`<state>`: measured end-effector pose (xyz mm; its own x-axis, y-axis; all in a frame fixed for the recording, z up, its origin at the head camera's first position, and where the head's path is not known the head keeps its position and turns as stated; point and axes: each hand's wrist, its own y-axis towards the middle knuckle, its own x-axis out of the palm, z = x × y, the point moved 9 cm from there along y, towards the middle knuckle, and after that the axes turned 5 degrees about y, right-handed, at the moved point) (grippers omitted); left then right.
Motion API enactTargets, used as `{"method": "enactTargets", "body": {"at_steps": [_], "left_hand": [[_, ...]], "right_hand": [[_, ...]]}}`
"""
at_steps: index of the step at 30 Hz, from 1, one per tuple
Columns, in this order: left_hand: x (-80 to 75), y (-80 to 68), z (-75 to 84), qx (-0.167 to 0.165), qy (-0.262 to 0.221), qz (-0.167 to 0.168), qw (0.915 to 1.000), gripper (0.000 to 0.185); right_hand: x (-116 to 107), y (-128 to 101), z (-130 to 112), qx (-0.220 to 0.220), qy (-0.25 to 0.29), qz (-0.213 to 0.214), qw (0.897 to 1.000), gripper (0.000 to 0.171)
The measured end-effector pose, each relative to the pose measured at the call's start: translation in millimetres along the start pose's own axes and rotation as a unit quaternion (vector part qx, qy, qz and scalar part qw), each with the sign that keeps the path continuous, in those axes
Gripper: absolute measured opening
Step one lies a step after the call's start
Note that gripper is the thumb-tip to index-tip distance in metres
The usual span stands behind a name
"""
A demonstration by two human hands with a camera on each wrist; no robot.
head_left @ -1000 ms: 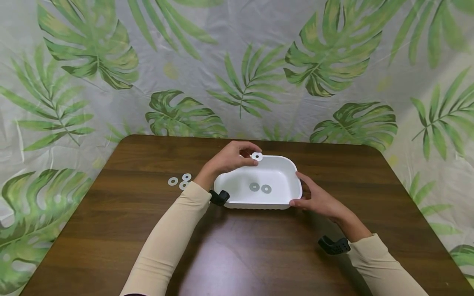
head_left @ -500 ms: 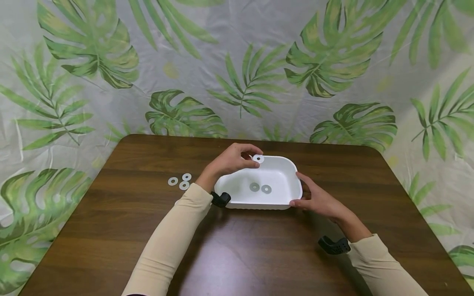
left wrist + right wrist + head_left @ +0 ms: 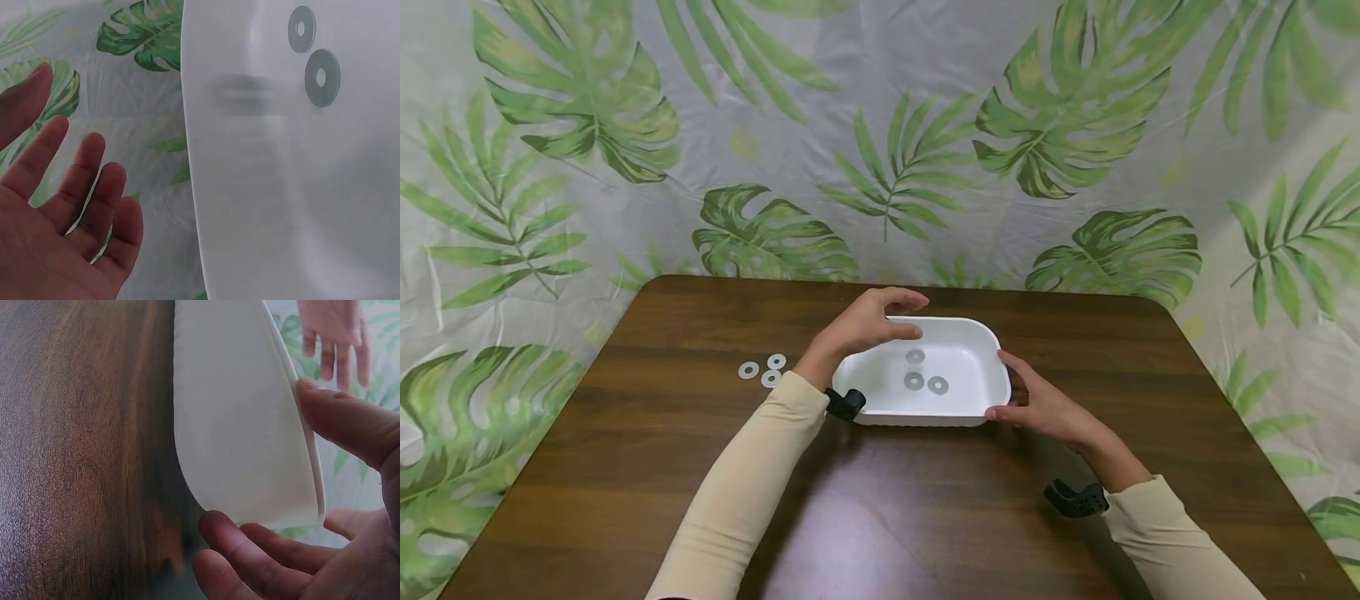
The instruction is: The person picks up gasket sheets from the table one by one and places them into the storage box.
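Note:
Above the far left part of a white plastic tub (image 3: 868, 375), my left hand (image 3: 876, 321) hovers with fingers and thumb spread and nothing between them. In the left wrist view its palm and loosely extended fingers (image 3: 106, 181) show beside the tub wall. Below the hand, inside the tub, is a flat metal washer (image 3: 914, 356); the same washer shows as a motion-blurred streak (image 3: 240, 94) in the left wrist view. Two more washers (image 3: 926, 383) lie on the tub floor. My right hand (image 3: 1045, 400) grips the tub's right end, thumb at the near rim, fingers curled around the end wall.
Several washers (image 3: 763, 369) lie on the brown wooden table (image 3: 880, 508) left of the tub, partly beside the left sleeve. A leaf-printed cloth (image 3: 895, 150) hangs behind the table's far edge. Each wrist wears a black band (image 3: 1075, 497).
My left hand has let go of the washer it pinched, and its fingers have parted. That washer has dropped into the tub. My right hand keeps its grip on the tub.

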<state>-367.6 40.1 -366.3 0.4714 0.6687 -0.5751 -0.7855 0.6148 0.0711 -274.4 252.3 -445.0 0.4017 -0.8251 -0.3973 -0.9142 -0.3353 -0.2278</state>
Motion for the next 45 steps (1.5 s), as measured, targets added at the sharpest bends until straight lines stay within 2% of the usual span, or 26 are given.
{"method": "enactTargets", "body": {"at_steps": [5,9,17,25,31,37,41,45], "left_hand": [[-12.2,-8.1,-1.7,0.000,-0.004,0.013,0.9999,0.045],[-25.6,-21.7,-5.7,0.004,-0.001,0.022,0.9997,0.042],[-57.7,-63.6,-13.6,0.013,0.023,0.036,0.9990,0.041],[-81.7,-104.6,-27.8,0.000,0.036,0.063,0.9974,0.036],[-89.7,-129.3,-53.3,-0.030,0.040,0.078,0.9957,0.034],[-86.7,-152.6,-82.9,-0.050,0.066,0.072,0.9939,0.032],[-85.8,-165.4,-93.4,-0.056,0.080,0.072,0.9926,0.031],[-85.3,-176.3,-97.5,-0.063,0.082,0.067,0.9924,0.033]], "right_hand": [[0.1,0.1,-0.2,0.001,-0.003,0.002,1.000,0.102],[0.8,0.2,0.3,0.001,-0.003,0.002,1.000,0.101],[0.9,0.3,0.6,0.001,-0.004,0.002,1.000,0.102],[1.9,-0.4,-0.6,0.001,-0.004,0.002,1.000,0.102],[2.9,-0.1,-1.7,-0.002,-0.004,0.004,1.000,0.101],[3.1,0.7,-2.6,-0.001,-0.007,0.005,1.000,0.102],[2.7,0.1,-2.9,0.000,-0.005,0.004,1.000,0.102],[2.4,-1.1,-3.7,0.001,-0.004,0.004,1.000,0.102]]}}
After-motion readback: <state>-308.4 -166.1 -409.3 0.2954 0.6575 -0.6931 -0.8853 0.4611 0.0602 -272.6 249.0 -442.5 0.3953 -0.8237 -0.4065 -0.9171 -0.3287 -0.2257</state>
